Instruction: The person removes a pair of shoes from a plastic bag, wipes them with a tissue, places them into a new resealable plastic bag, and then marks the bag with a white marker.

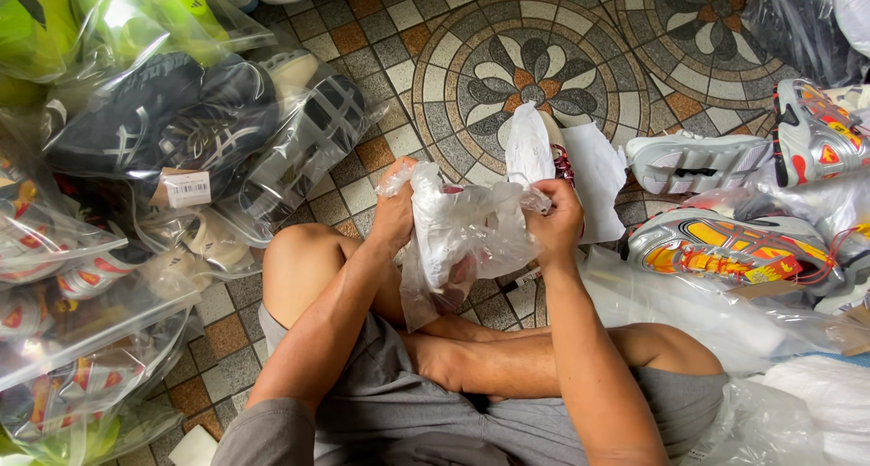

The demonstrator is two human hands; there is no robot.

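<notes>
While held over crossed legs at centre, clear plastic bag [462, 240] wraps shoe. Left hand [396, 214], right hand [555, 226] fingers curled tight, gripping bag's sides. White paper [594, 172] just beyond. Bagged dark shoes with white rectangular label [188, 189] far left; silver-orange sneaker [725, 247] right, on tiled floor [535, 49].

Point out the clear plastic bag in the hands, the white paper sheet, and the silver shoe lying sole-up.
clear plastic bag [462, 235], head view, crumpled middle.
white paper sheet [600, 172], head view, flat centre.
silver shoe [698, 163], head view, upturned sole.
</notes>
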